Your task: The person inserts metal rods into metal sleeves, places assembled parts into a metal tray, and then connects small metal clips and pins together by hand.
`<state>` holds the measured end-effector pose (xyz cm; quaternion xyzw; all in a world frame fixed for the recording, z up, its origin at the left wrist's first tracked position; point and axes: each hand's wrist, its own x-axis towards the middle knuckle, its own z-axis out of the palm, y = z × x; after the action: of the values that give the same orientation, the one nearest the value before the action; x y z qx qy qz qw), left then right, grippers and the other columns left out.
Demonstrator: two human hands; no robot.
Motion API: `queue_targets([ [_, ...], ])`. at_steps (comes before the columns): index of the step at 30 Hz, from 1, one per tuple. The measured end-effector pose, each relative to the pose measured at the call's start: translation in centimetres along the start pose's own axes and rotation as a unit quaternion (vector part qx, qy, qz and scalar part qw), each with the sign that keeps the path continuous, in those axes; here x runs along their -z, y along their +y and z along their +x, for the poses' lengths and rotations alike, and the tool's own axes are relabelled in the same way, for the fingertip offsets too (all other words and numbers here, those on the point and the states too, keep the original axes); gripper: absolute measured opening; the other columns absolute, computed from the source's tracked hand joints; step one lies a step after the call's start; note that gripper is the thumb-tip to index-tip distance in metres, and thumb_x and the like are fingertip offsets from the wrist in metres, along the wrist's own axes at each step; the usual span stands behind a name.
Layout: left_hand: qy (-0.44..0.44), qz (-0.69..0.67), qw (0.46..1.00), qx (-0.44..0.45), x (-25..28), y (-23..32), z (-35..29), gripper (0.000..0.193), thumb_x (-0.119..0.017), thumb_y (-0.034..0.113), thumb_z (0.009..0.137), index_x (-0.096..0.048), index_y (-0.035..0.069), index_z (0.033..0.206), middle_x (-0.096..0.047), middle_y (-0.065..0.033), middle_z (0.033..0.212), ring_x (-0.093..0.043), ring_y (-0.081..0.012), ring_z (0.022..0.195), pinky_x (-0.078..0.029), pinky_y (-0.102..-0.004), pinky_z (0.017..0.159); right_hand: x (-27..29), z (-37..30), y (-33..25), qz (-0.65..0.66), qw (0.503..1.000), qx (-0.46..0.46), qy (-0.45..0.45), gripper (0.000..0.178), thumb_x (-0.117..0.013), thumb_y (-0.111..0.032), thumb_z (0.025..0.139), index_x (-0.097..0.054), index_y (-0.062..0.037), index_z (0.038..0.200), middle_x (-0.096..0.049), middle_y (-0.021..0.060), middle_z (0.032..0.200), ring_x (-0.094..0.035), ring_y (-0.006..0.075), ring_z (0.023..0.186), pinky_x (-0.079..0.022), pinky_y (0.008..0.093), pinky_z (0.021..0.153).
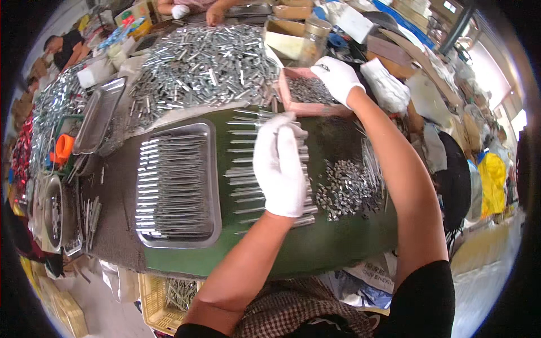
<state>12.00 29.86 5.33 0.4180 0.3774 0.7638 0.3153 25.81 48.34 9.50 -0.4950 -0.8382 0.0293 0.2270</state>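
Observation:
My left hand (280,169), in a white glove, is over a row of thin metal rods with thicker sleeve ends (243,174) laid side by side on a green mat (186,262). Its fingers are drawn together; what they hold, if anything, is hidden. My right hand (337,79), also gloved in white, is above the back right corner of a pink box (327,109) of small metal pieces (307,90). Its fingertips pinch a small dark metal piece (323,67). A pile of short shiny metal parts (346,188) lies right of the row.
Left of the row stands a metal tray (213,197) of neatly lined-up rods (174,186). A large heap of metal tubes (208,65) spreads behind it. A glass jar (314,42) and white gloves (386,84) lie near the pink box. Another person's hands (214,16) are at the far edge.

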Motion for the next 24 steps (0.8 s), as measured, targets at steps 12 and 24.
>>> queue_targets([
  [12, -0.024, -0.048, 0.998, 0.021, -0.5, -0.8, -1.7, 0.018, -0.048, 0.012, 0.096, -0.059, 0.006, 0.109, -0.055, 0.0000, 0.089, -0.050, -0.0068, 0.079, -0.040, -0.0217, 0.070, 0.0, -21.1, -5.7, -0.153, 0.981, -0.038, -0.111, 0.018, -0.056, -0.026, 0.087, -0.059, -0.0090, 0.084, -0.059, 0.0122, 0.080, -0.064, 0.0304, 0.072, -0.052, 0.0412, 0.063],
  [24, -0.029, -0.037, 0.999, 0.014, -0.6, -1.2, -1.2, 0.019, -0.048, 0.014, 0.097, -0.059, 0.005, 0.109, -0.055, 0.0001, 0.087, -0.048, -0.0071, 0.076, -0.040, -0.0219, 0.069, 3.1, -20.7, -3.1, -0.014, 0.994, -0.009, -0.107, 0.014, -0.056, -0.023, 0.085, -0.064, -0.0118, 0.088, -0.060, 0.0111, 0.083, -0.061, 0.0308, 0.082, -0.048, 0.0407, 0.077],
])
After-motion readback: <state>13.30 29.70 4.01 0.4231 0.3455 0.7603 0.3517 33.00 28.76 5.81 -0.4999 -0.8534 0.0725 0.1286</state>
